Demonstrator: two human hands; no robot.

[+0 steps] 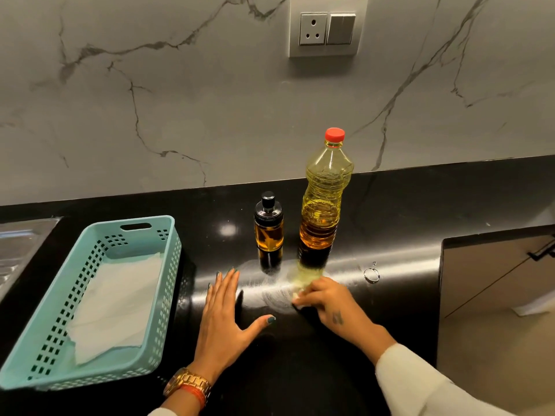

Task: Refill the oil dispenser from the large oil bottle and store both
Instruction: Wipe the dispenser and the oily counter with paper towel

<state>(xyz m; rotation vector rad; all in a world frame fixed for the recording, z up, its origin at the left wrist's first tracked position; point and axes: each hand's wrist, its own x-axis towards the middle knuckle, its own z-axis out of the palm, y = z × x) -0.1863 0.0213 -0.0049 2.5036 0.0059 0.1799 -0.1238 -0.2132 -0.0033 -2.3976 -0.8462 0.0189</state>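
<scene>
The right hand (pixel 326 301) has its fingers curled down onto a small pale wad of tissue or cloth (pixel 297 297), pinching it against the glossy black stone counter (pixel 390 211); a whitish smeared patch (pixel 279 292) spreads on the counter just left of and beyond the wad. A small dark tattoo marks the back of this hand, and a cream sleeve (pixel 420 382) covers the forearm. The left hand (pixel 223 319) lies flat on the counter to the left, fingers straight and close together, thumb spread out to the right, nails painted teal. A gold metal wristwatch (pixel 187 384) sits on its wrist beside an orange thread band.

Just beyond the hands stand the two oil vessels, both upright and near each other but apart: the small glass oil dispenser with a black pump cap (pixel 268 225) on the left, holding amber oil, and the tall clear plastic oil bottle with a red screw cap (pixel 326 190) on the right, its cap on, yellow oil filling most of it.

At the near left sits a turquoise perforated plastic basket (pixel 39 334) with a white paper sheet (pixel 114 304) lying in its bottom. Right of the right hand, a small clear plastic ring (pixel 371 274) lies on the counter. On the grey veined marble wall behind is a white socket and switch plate (pixel 327 27).
</scene>
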